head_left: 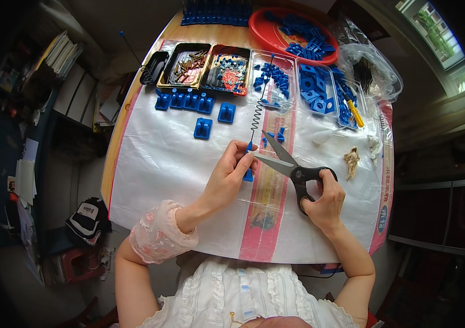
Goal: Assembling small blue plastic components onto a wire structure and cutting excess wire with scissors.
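My left hand [227,174] pinches a small blue plastic part [249,176] between thumb and fingers, over the middle of the table. From its top rises a thin dark wire with a coiled spring section [256,116], reaching up across a clear tray. In my right hand [326,201] is a pair of scissors [301,175], with thumb and fingers through the black handles. The blades are spread, and the lower blade's tip is beside my left fingertips and the blue part. Whether that blade touches the part I cannot tell. Small blue pieces [280,134] lie just beyond the upper blade.
Several blue blocks [203,128] stand left of the wire. Behind them are black trays of brass-coloured pins [189,66] and small metal nuts [231,74]. Clear trays of blue parts [316,90], a yellow-handled tool [355,113] and a red basin [265,34] occupy the far right.
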Demonstrator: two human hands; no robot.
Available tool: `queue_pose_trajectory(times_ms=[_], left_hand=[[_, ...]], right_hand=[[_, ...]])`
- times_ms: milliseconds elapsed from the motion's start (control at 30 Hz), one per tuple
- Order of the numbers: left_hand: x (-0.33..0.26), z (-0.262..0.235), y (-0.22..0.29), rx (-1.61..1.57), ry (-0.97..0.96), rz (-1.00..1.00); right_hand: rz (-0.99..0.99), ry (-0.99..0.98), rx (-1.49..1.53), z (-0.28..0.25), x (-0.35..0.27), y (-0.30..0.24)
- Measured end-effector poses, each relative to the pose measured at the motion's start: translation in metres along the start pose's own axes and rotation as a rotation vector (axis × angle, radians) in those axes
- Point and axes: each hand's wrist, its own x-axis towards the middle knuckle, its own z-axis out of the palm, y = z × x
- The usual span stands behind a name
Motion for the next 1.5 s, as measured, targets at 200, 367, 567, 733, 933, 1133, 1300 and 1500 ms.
queue_pose_trajectory(times_ms=[200, 367, 567, 733, 933, 1133, 1300, 1500], left_hand=[[-0.0008, 0.0023, 0.0011, 0.095, 0.011, 0.065], [-0.0016, 0.001, 0.0024, 0.136, 0.005, 0.059], [-0.0013, 0.0008, 0.003, 0.117, 0.002, 0.042], [-0.0009, 0.0002, 0.002, 0.086, 0.0, 0.037], [-0.0003, -0.0008, 0.0039, 0.072, -0.012, 0.009], [0.0001, -0.0006, 0.0022, 0.069, -0.004, 0.019], [0.0005, -0.0024, -0.0008, 0.053, -0.012, -0.001], [-0.0001, -0.0019, 0.0042, 0.051, -0.011, -0.039]], right_hand=[[-0.009, 0.009, 0.011, -0.0001, -0.0003, 0.0], [-0.003, 0.01, 0.015, -0.0001, 0.0002, -0.0007], [-0.001, 0.015, 0.015, 0.0006, -0.0007, -0.0007], [-0.003, 0.005, 0.011, 0.0007, -0.0008, -0.0002], [-0.004, 0.009, 0.006, 0.0005, -0.0013, -0.0005], [-0.004, 0.008, 0.013, 0.0009, -0.0011, 0.0], [-0.006, 0.009, 0.009, 0.0004, -0.001, -0.0007], [-0.003, 0.009, 0.008, 0.001, -0.0015, -0.0002]])
